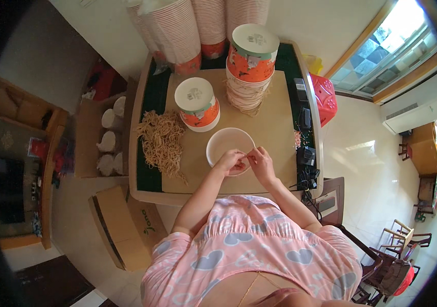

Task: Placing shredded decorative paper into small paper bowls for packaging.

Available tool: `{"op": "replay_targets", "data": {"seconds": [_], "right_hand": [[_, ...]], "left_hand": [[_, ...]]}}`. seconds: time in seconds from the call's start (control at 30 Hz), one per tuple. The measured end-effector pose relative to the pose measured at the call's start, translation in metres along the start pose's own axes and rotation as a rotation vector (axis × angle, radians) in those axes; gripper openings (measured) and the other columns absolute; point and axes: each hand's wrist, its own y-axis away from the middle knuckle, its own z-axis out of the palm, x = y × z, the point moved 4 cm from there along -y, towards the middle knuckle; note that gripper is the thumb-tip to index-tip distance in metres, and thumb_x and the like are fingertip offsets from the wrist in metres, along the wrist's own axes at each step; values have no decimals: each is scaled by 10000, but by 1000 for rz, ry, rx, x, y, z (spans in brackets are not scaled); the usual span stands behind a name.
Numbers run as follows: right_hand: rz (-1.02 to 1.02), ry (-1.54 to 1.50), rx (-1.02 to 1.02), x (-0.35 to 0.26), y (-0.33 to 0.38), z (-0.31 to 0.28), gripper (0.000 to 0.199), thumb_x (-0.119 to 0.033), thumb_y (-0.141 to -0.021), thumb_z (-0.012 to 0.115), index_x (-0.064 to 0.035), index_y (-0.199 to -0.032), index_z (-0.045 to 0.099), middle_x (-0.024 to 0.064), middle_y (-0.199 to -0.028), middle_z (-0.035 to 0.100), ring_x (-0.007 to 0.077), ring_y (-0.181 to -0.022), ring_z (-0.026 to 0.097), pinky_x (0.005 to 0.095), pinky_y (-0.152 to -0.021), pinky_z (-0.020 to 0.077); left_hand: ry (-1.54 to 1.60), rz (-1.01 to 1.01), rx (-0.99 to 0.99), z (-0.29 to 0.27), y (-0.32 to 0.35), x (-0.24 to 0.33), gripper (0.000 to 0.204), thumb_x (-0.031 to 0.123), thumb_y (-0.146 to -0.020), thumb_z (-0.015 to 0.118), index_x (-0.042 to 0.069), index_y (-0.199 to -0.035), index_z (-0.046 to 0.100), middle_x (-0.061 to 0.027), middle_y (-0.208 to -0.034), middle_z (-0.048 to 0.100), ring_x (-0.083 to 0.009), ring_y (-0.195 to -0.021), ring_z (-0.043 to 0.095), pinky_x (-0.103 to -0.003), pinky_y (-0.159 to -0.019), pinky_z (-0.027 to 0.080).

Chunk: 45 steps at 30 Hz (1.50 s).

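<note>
Over white paper bowl [227, 143] at table's near edge [218, 193]: my left hand [230, 162] and right hand [260, 161] meet, fingertips pinching rubber band taut between them. Band heap [163, 141] lies left, within reach; lidded bowls [198, 104] stacked behind.

A pale tiled floor [361, 169] is lit by daylight from a window [397, 46] at two o'clock. An air conditioner [418, 115] is mounted beneath it. Wooden chairs [400, 256] are seen at four o'clock, cardboard boxes [121, 230] at eight, a white wall [321, 20] at twelve.
</note>
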Motion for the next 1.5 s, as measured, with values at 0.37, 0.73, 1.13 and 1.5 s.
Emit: {"op": "replay_targets", "data": {"seconds": [0.37, 0.73, 1.13, 1.5], "right_hand": [[13, -90, 16, 2, 3, -2, 83, -62, -768, 606, -41, -841, 572, 121, -772, 560, 278, -726, 570, 365, -633, 477], [86, -257, 77, 14, -1, -4, 77, -40, -784, 642, -22, -828, 581, 68, -717, 562, 128, -622, 534, 249, -567, 443], [305, -475, 144, 36, -10, 9, 76, -72, -810, 633, -6, -828, 600, 95, -749, 604, 143, -658, 581, 273, -598, 465], [176, -251, 0, 24, -28, -5, 94, -65, -790, 630, -31, -876, 648, 106, -801, 582, 201, -670, 588, 286, -598, 475]], "left_hand": [[185, -263, -224, -4, -32, -16, 163, 195, -868, 563, 141, -716, 539, 80, -523, 333, -30, -391, 258, -197, -342, 180], [331, -243, -233, 4, -26, -9, 197, 190, -828, 636, 168, -667, 526, 88, -486, 332, -33, -362, 215, -202, -338, 147], [-162, 435, 43, 5, -40, -4, 93, 113, -807, 650, 31, -849, 666, 22, -689, 623, -32, -487, 465, -200, -421, 343], [-650, 779, 350, 14, 7, 22, 96, 151, -763, 689, 65, -774, 647, 36, -495, 440, -41, -472, 401, -248, -432, 325]]}}
